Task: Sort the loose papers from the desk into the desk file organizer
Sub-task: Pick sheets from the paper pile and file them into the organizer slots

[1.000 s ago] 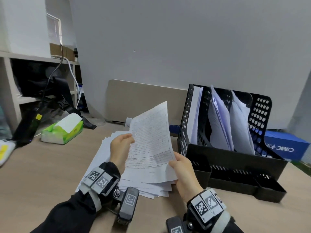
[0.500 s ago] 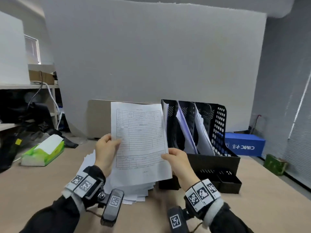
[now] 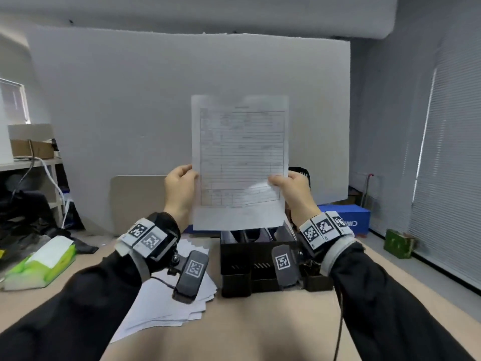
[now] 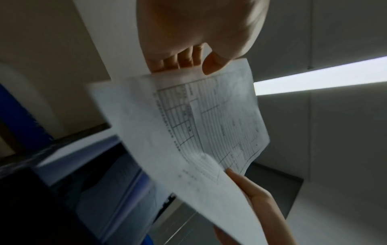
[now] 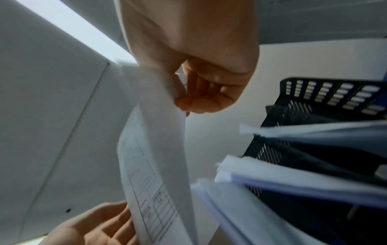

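Both hands are holding one printed sheet (image 3: 240,162) upright in front of us: our left hand (image 3: 179,194) is pinching its left edge, thumb on the printed side, fingers (image 4: 184,58) behind; our right hand (image 3: 294,194) is pinching the right edge the same way. We are keeping the sheet's bottom edge above the black file organizer (image 3: 250,259), w/ a gap showing between them. The organizer is standing on the desk (image 3: 260,334), just right of the loose paper stack (image 3: 169,303). Room is open above the sheet and to both sides, up to the grey wall panel (image 3: 130,100).

The sheet and our wrists are hiding most of the organizer's slots in the head view; the right wrist view is showing filed papers (image 5: 293,180) in them, blurred. Print on the sheet is too small to read. Our left forearm is covering part of the stack.
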Available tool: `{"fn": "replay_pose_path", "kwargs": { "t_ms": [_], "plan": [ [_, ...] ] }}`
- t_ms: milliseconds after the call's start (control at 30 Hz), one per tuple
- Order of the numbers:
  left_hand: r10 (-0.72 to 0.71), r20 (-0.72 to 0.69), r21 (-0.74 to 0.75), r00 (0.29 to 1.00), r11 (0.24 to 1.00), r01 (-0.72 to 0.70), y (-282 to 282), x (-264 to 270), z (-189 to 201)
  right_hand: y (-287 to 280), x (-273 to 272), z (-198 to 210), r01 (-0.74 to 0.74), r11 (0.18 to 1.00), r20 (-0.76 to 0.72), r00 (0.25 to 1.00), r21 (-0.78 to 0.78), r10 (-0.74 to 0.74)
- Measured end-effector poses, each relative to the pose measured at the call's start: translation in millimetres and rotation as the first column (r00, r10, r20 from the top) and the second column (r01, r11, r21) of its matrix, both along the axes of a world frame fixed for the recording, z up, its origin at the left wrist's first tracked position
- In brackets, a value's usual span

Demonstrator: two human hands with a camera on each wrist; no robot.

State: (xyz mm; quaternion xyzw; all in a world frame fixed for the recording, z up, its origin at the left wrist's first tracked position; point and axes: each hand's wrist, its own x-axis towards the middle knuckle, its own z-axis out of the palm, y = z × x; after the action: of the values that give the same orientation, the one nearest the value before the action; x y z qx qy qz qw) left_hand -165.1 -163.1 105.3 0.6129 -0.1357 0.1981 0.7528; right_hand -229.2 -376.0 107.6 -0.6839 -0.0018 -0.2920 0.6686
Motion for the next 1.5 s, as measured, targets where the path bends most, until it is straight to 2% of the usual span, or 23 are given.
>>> {"fn": "replay_pose_path", "kwargs": {
  "t_ms": [67, 167, 267, 367, 500, 600, 667, 733, 800, 867, 933, 1033, 1133, 1233, 1300, 1400, 1500],
  "plan": [
    [-0.067, -0.053, 0.047, 0.996, 0.996, 0.07, -22.1, -0.7, 5.9, -20.8, -2.0, 9.6, 0.119, 0.992, 0.048, 0.992, 0.031, -0.121],
    [-0.172, -0.137, 0.143, 0.975, 0.971, 0.192, -59.4, -8.8, 4.5, -57.6, 1.8, 18.3, 0.338, 0.939, 0.111, 0.933, 0.065, -0.343],
    [-0.255, -0.136, 0.365, 0.957, 0.886, 0.288, -93.3, -13.5, 0.1, -89.7, 5.8, 21.6, 0.477, 0.876, 0.15, 0.864, 0.063, -0.481],
    [-0.266, -0.152, 0.535, 0.952, 0.788, 0.306, -119.4, -13.3, -6.0, -106.6, 2.8, 23.5, 0.628, 0.778, 0.178, 0.77, -0.04, -0.612],
    [-0.293, -0.206, 0.611, 0.934, 0.707, 0.357, -141.2, -4.4, -15.1, -107.4, 10.5, 12.4, 0.75, 0.614, 0.317, 0.661, -0.246, -0.68],
    [-0.274, -0.277, 0.652, 0.921, 0.65, 0.389, -150.0, 5.4, -19.9, -99.2, 29.6, -3.8, 0.753, 0.535, 0.402, 0.657, -0.383, -0.637],
    [-0.223, -0.284, 0.69, 0.933, 0.628, 0.36, -151.3, 12.1, -23.7, -89.8, 42.6, -19.8, 0.782, 0.458, 0.497, 0.623, -0.423, -0.604],
    [-0.191, -0.253, 0.741, 0.949, 0.593, 0.316, -149.9, 21.2, -29.7, -81.6, 54.4, -36.2, 0.761, 0.429, 0.533, 0.647, -0.486, -0.545],
    [-0.21, -0.222, 0.76, 0.952, 0.574, 0.303, -146.6, 25.6, -33.4, -75.7, 64.0, -49.4, 0.654, 0.406, 0.462, 0.747, -0.638, -0.477],
    [-0.22, -0.179, 0.774, 0.959, 0.57, 0.276, -143.2, 28.3, -34.1, -72.2, 71.0, -58.1, 0.46, 0.34, 0.284, 0.843, -0.82, -0.456],
    [-0.234, -0.125, 0.777, 0.964, 0.582, 0.241, -141.3, 28.2, -34.5, -71.3, 76.4, -64.9, 0.23, 0.325, 0.055, 0.881, -0.917, -0.469],
    [-0.227, -0.061, 0.786, 0.972, 0.589, 0.187, -140.0, 25.8, -36.5, -71.9, 80.9, -77.5, -0.009, 0.447, -0.25, 0.839, -0.895, -0.484],
    [-0.286, -0.058, 0.819, 0.957, 0.534, 0.209, -137.5, 24.7, -42.6, -73.0, 80.5, -89.3, -0.185, 0.48, -0.429, 0.773, -0.857, -0.467],
    [-0.324, -0.035, 0.828, 0.945, 0.52, 0.209, -133.6, 26.5, -48.1, -71.3, 80.8, -92.2, -0.186, 0.516, -0.451, 0.769, -0.836, -0.454],
    [-0.331, -0.016, 0.81, 0.943, 0.55, 0.206, -129.4, 27.1, -52.7, -70.0, 81.3, -90.4, -0.088, 0.566, -0.391, 0.808, -0.82, -0.44],
    [-0.33, 0.022, 0.782, 0.944, 0.594, 0.189, -122.0, 28.9, -62.2, -70.4, 78.4, -86.5, 0.049, 0.546, -0.264, 0.837, -0.837, -0.48],
    [-0.334, 0.082, 0.787, 0.939, 0.599, 0.145, -111.8, 25.5, -70.5, -71.0, 73.7, -88.7, 0.014, 0.571, -0.304, 0.836, -0.821, -0.457]
  ]
}}
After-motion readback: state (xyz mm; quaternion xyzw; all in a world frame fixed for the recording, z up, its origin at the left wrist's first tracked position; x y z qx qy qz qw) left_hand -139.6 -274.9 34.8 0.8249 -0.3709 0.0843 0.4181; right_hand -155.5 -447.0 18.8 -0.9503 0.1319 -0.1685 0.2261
